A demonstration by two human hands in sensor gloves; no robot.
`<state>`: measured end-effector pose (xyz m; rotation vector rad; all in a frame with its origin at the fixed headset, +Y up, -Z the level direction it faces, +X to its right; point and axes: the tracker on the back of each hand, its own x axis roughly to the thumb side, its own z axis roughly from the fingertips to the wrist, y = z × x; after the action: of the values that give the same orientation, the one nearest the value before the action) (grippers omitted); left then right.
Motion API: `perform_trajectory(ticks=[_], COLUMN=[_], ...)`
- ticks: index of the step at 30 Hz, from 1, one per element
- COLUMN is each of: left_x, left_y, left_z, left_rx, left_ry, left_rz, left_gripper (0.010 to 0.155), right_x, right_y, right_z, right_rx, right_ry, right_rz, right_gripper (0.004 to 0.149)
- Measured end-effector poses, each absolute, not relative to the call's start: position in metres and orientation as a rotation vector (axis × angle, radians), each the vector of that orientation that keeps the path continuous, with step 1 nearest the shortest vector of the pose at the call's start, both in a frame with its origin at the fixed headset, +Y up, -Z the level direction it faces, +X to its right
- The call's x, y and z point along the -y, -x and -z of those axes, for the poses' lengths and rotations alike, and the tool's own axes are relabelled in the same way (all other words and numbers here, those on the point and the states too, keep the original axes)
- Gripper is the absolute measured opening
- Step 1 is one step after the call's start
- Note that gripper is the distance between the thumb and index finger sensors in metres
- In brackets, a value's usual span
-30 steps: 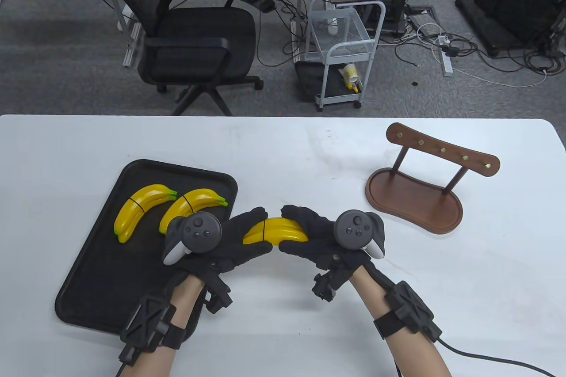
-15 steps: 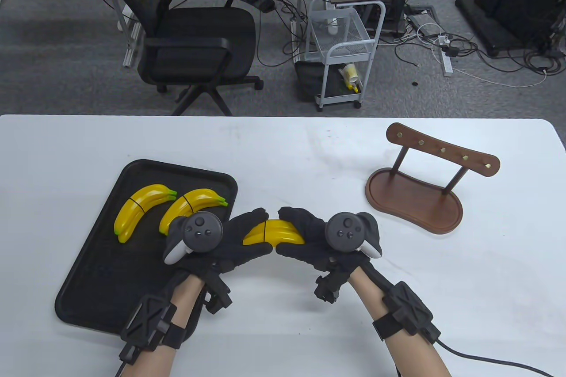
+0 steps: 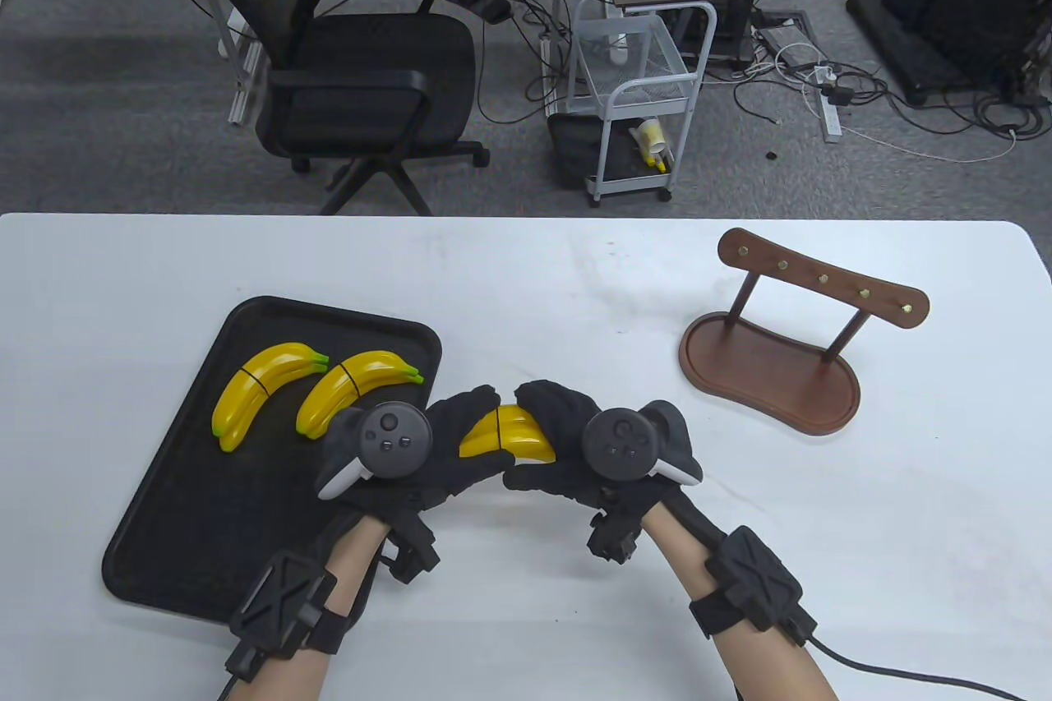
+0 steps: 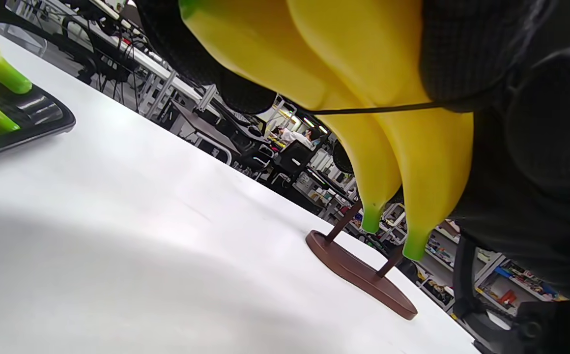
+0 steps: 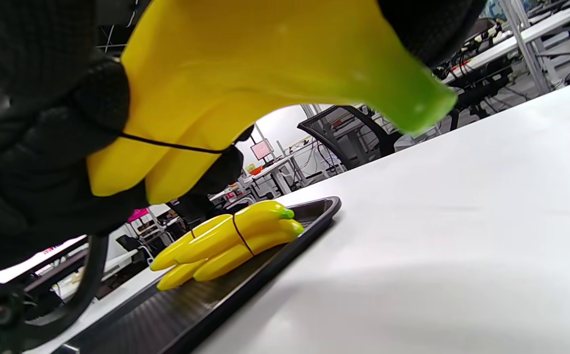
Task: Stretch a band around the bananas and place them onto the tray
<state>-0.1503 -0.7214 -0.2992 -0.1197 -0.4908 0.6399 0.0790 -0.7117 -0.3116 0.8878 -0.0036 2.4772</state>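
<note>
White desk (image 3: 526, 282) under you, your left hand (image 3: 427, 446) and right hand (image 3: 567, 446) both hold the yellow plastic banana bunch (image 3: 505, 438) up, just right of the black tray (image 3: 164, 537). Its thin black band (image 4: 388, 107) could slide off. Loosen your grip and the bunch may drop, missing the tray.

Left grip (image 3: 427, 446) and right grip (image 3: 567, 446) curled, fingertips facing, forearms converging above table.
</note>
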Motion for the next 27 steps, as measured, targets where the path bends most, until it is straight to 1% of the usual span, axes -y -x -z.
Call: perform_trajectory(ticks=[3,7,16,22,27], left_x=[0.72,0.718,0.72,0.718,0.716], left_y=[0.148,0.147,0.15,0.151,0.154], left_z=[0.298,0.296,0.298,0.299,0.299], left_rx=[0.484,0.481,0.498,0.51,0.525], left_ry=[0.105,0.085,0.121,0.123,0.125], left_rz=[-0.625,-0.608,-0.667,-0.681,-0.708], left_gripper=[0.081,0.081,0.082,0.084,0.084], right_x=[0.711,0.712,0.709,0.705,0.703], right_y=[-0.076,-0.074,-0.079,-0.08,-0.085], right_z=[0.309,0.306,0.308,0.308,0.309], right_rx=[0.039,0.138,0.095,0.103,0.117], right_ry=[-0.887,-0.866,-0.884,-0.902,-0.927], right_rz=[-2.509,-2.528,-2.464,-2.444,-2.397], right_gripper=[0.101,0.1,0.093,0.091,0.085])
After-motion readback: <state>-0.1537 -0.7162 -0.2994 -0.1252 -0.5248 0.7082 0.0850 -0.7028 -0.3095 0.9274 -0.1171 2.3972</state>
